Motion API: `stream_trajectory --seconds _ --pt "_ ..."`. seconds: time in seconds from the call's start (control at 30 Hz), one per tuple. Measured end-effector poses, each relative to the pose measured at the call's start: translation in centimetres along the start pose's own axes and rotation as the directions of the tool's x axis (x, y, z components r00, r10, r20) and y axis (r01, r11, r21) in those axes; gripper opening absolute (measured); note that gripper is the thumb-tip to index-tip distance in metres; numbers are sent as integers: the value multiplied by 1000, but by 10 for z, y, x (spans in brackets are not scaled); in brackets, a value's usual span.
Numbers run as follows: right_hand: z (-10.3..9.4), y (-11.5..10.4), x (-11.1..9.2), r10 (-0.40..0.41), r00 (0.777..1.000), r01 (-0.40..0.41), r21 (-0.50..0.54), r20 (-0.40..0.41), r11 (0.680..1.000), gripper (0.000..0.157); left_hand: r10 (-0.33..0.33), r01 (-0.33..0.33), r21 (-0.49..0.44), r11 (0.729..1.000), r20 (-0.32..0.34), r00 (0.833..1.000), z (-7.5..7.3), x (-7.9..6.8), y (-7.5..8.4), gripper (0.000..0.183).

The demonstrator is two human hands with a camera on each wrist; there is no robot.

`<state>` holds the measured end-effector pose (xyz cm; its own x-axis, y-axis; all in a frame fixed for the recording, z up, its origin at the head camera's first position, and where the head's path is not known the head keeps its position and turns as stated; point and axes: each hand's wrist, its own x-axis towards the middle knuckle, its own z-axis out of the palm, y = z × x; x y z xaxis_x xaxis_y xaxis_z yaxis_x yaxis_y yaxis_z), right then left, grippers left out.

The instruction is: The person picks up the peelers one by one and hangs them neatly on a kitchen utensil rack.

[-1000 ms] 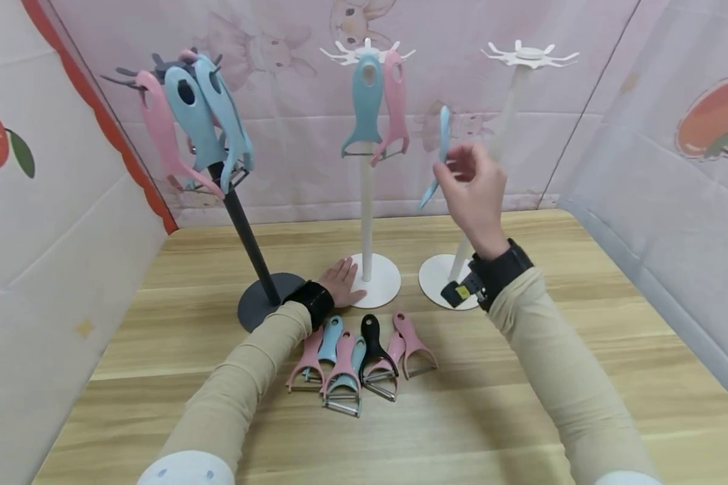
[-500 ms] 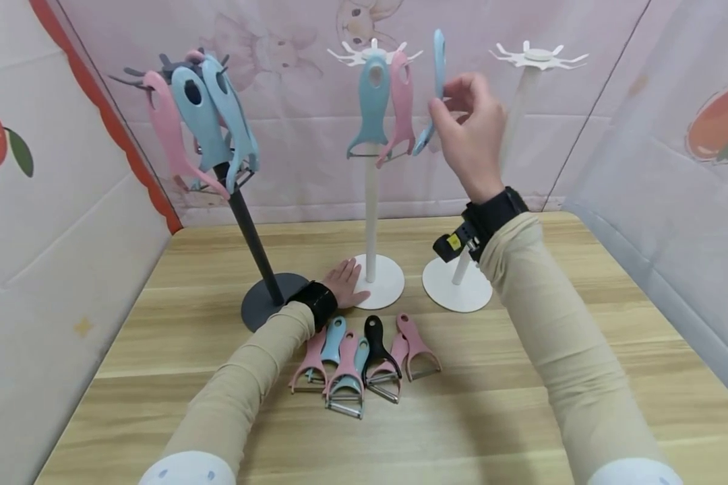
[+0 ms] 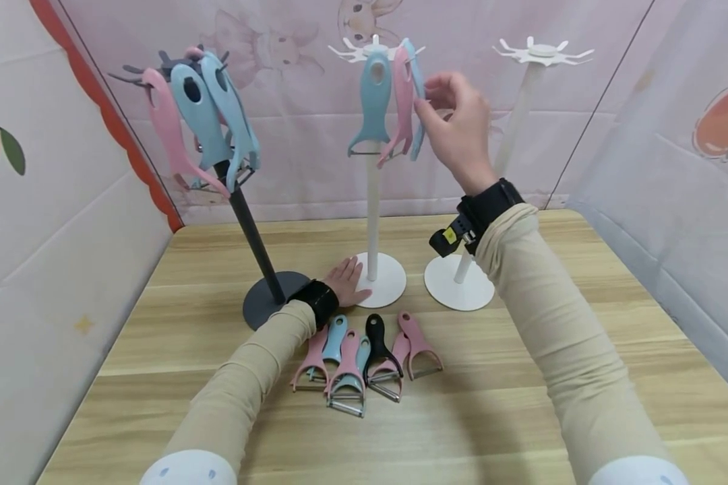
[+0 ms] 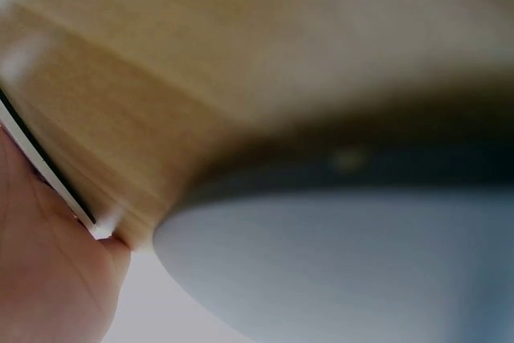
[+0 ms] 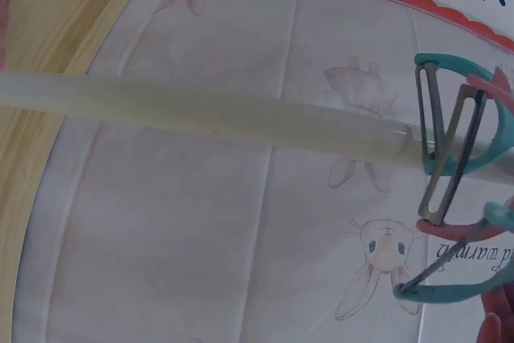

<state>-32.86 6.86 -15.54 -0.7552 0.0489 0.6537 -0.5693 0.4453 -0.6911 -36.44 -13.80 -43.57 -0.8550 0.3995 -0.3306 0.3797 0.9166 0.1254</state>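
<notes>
In the head view my right hand [image 3: 458, 121] pinches a light blue peeler [image 3: 418, 101] by its handle, its top end up against the prongs of the middle white rack [image 3: 373, 202]. Beside it on that rack hang a pink peeler [image 3: 403, 101] and another blue peeler [image 3: 375, 101]. The right wrist view shows the held peeler's blade end [image 5: 450, 291] near the two hanging ones. My left hand [image 3: 343, 281] lies with straight fingers on the middle rack's round white base [image 3: 388, 283]. In the left wrist view part of the left palm [image 4: 56, 271] touches the base edge.
A dark rack [image 3: 251, 236] at left carries several pink and blue peelers. At right stands a white rack [image 3: 522, 114] with bare prongs. A heap of pink, blue and black peelers [image 3: 375, 340] lies on the wooden table [image 3: 449, 431] in front of the bases.
My right hand has risen and moved left, bringing the blue peeler from between the two white racks to the middle rack's prongs. The left hand stays on the base.
</notes>
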Motion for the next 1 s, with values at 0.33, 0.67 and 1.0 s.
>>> stream_trajectory --seconds 0.33,0.67,1.0 --pt "-3 23 -20 -26 999 28 -36 47 999 24 12 -12 -8 1000 -12 1000 1 1 -3 77" --pt "7 53 -54 -166 977 176 -73 132 982 18 -7 7 4 1000 -18 1000 2 4 -4 77" --pt "13 71 -104 -106 921 193 -204 374 960 23 -12 13 20 1000 -30 999 3 2 -3 77"
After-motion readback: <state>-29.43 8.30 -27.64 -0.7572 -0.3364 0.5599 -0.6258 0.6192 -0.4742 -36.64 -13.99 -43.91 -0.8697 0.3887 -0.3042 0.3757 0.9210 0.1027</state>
